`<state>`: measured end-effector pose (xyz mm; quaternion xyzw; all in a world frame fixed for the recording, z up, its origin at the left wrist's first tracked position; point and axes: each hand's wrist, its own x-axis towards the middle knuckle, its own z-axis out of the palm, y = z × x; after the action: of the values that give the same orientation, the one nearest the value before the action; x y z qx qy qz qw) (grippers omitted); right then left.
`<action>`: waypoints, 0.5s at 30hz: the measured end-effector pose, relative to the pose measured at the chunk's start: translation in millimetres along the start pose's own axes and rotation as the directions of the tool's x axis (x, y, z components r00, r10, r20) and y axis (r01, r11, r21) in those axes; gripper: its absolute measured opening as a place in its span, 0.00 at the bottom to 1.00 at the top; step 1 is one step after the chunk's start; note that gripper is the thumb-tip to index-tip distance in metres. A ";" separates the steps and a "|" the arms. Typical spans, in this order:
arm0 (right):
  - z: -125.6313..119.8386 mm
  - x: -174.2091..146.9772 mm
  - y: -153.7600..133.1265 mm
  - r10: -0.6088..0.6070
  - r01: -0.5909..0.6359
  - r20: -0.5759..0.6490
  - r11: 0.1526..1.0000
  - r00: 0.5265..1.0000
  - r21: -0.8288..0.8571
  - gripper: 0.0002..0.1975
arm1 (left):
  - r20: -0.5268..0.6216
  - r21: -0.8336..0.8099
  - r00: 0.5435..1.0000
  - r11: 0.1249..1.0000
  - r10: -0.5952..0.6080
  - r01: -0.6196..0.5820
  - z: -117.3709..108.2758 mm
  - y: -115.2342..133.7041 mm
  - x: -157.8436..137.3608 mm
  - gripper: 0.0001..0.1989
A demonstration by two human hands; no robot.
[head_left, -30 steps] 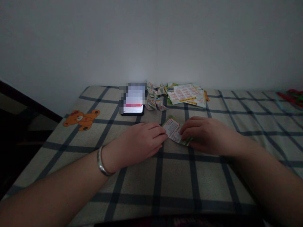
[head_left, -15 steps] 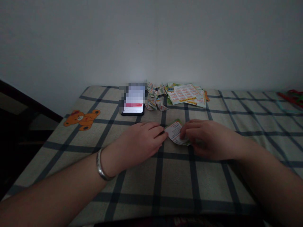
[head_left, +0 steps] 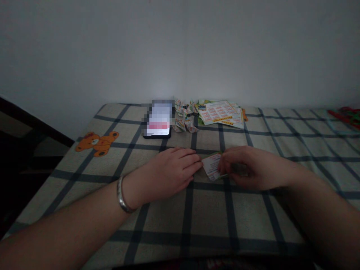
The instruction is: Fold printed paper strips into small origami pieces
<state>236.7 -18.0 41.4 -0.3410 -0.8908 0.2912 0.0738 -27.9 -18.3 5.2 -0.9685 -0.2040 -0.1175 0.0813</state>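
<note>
A small folded sheet of printed paper (head_left: pixel 210 167) with red and dark text and a green edge lies between my hands, low over the tablecloth. My right hand (head_left: pixel 244 167) is closed on its right part, with the fingertips bent over the printed face. My left hand (head_left: pixel 176 168), with a silver bangle at the wrist, pinches the left corner at its fingertips; the thumb is hidden beneath the fingers.
A lit phone (head_left: pixel 159 120) lies near the wall. Beside it are several folded paper pieces (head_left: pixel 184 114) and a stack of printed sheets (head_left: pixel 221 112). An orange bear figure (head_left: pixel 97 143) lies left on the checked tablecloth (head_left: pixel 157 232). Something red and green (head_left: pixel 347 116) sits far right.
The folded paper has shifted slightly right and toward me and turned a little. My left hand has followed it right, and my right fingers have curled further over the paper.
</note>
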 end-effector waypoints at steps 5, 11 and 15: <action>3.8 3.8 3.8 0.072 -0.076 -0.053 0.995 0.996 -0.065 0.05 | -0.020 -0.029 0.999 0.999 -0.035 0.034 -0.6 1.1 0.8 0.18; 10.2 11.4 10.1 0.108 -0.142 -0.165 0.968 0.980 -0.207 0.04 | -0.030 -0.010 0.999 1.000 0.016 -0.017 -0.9 -1.8 1.0 0.17; 12.5 15.0 13.0 0.115 -0.151 -0.162 0.961 0.980 -0.230 0.04 | -0.037 -0.029 0.999 1.000 0.011 -0.012 -0.5 -2.3 0.4 0.16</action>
<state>228.5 -6.3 22.8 -0.4274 -0.8866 0.1589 0.0776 -28.6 -16.2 6.1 -0.9684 -0.1952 -0.1375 0.0717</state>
